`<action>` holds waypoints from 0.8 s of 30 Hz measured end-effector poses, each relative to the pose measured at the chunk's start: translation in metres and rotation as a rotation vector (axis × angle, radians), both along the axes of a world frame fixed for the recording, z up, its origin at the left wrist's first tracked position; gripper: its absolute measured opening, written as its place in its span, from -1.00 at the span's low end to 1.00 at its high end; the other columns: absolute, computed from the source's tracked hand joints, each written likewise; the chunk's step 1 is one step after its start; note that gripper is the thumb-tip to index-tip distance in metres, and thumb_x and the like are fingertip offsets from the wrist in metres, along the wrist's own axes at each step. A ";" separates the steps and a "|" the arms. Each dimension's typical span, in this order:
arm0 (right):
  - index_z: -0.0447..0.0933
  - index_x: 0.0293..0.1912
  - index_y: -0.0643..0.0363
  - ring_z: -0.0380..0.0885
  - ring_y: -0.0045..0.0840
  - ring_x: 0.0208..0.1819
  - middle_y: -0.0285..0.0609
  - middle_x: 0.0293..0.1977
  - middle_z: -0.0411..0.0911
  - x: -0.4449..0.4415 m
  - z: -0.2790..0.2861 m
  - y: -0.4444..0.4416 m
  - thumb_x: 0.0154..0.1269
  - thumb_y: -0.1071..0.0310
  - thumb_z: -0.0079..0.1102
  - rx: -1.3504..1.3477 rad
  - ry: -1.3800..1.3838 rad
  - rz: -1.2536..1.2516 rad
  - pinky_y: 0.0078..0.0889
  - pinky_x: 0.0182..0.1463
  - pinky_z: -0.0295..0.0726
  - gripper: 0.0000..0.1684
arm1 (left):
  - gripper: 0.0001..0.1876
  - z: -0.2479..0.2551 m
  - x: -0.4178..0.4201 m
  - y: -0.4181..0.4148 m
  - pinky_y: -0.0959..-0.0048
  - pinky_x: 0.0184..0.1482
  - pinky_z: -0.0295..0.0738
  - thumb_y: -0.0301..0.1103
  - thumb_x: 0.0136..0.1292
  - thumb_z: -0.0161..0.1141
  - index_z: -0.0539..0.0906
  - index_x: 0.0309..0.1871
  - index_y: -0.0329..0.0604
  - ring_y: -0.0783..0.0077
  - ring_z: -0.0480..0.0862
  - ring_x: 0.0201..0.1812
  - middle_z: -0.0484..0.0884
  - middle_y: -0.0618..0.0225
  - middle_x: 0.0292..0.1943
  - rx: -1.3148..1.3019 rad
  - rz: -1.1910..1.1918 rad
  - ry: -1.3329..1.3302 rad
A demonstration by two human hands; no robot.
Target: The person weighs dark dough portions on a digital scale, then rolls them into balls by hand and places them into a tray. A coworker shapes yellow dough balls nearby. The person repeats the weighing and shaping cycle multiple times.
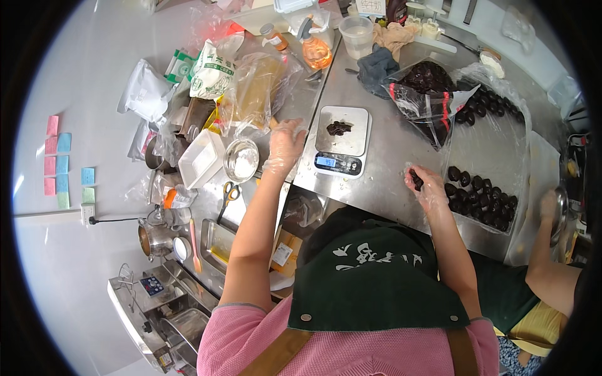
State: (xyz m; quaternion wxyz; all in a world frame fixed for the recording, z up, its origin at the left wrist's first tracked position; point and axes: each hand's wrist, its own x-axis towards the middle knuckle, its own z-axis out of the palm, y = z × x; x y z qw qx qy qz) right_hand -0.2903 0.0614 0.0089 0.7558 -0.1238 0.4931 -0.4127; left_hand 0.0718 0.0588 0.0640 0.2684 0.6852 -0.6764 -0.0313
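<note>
My left hand (285, 146), in a clear plastic glove, rests with fingers apart beside a steel bowl (241, 160) and a bag of yellowish-brown filling (260, 87). It holds nothing that I can see. My gloved right hand (425, 187) holds a dark lump (415, 180) of paste over the steel table, left of the tray. A small heap of dark paste (338, 128) lies on the white digital scale (353, 167), whose display is lit. The plastic-lined tray (489, 145) bears dark balls (484, 202) in groups at its near and far ends. An opened bag of dark paste (428, 94) lies behind my right hand.
A spray bottle (316, 50), a plastic tub (356, 36) and a grey cloth (377, 68) stand or lie at the back. Scissors (228, 199) and a white tray (201, 160) are at the left. A co-worker's hand (548, 205) is at the far right by a metal bowl (559, 216).
</note>
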 end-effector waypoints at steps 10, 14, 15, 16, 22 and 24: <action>0.46 -0.18 0.36 0.52 -0.50 -0.43 -0.12 -0.39 0.55 -0.004 -0.007 0.004 0.23 0.41 0.22 -0.020 -0.029 0.045 -0.53 -0.34 0.54 -0.77 | -0.72 0.000 -0.021 -0.007 0.18 -0.04 0.47 -0.47 0.03 0.25 0.65 -0.13 -0.23 -0.03 0.59 -0.14 0.62 0.00 -0.21 0.039 -0.065 0.043; 0.46 -0.17 0.35 0.50 -0.52 -0.43 -0.14 -0.39 0.54 -0.003 0.005 -0.001 0.24 0.40 0.21 -0.054 -0.059 0.032 -0.54 -0.33 0.50 -0.76 | -0.73 -0.003 -0.030 -0.012 0.21 -0.06 0.48 -0.48 0.03 0.27 0.66 -0.14 -0.22 -0.01 0.60 -0.16 0.63 0.02 -0.22 0.040 -0.076 0.048; 0.46 -0.17 0.35 0.50 -0.52 -0.43 -0.14 -0.39 0.53 -0.001 0.011 -0.005 0.24 0.40 0.21 -0.051 -0.058 0.021 -0.54 -0.32 0.50 -0.76 | -0.73 -0.005 -0.031 -0.013 0.20 -0.04 0.47 -0.50 0.02 0.26 0.66 -0.14 -0.22 -0.01 0.59 -0.14 0.62 0.03 -0.20 0.062 -0.070 0.045; 0.46 -0.17 0.35 0.50 -0.52 -0.42 -0.15 -0.39 0.53 0.001 0.017 -0.009 0.25 0.39 0.21 -0.047 -0.057 0.010 -0.54 -0.31 0.50 -0.76 | -0.72 -0.006 -0.033 -0.014 0.19 -0.01 0.47 -0.51 0.01 0.24 0.65 -0.14 -0.22 0.00 0.59 -0.12 0.62 0.04 -0.19 0.084 -0.064 0.042; 0.46 -0.13 0.34 0.52 -0.51 -0.41 -0.13 -0.38 0.53 0.012 0.029 -0.021 0.22 0.49 0.23 -0.057 0.010 -0.008 -0.48 -0.35 0.55 -0.76 | -0.76 -0.004 -0.054 -0.026 0.21 -0.09 0.49 -0.54 -0.05 0.28 0.67 -0.23 -0.22 0.03 0.59 -0.18 0.61 0.09 -0.26 0.060 -0.212 -0.008; 0.46 -0.11 0.35 0.52 -0.51 -0.42 -0.12 -0.37 0.53 0.021 0.029 -0.020 0.19 0.52 0.24 -0.046 0.004 0.011 -0.48 -0.37 0.56 -0.74 | -0.81 -0.007 -0.059 -0.032 0.23 -0.15 0.51 -0.53 -0.07 0.28 0.68 -0.31 -0.19 0.06 0.60 -0.21 0.59 0.13 -0.31 0.052 -0.238 -0.079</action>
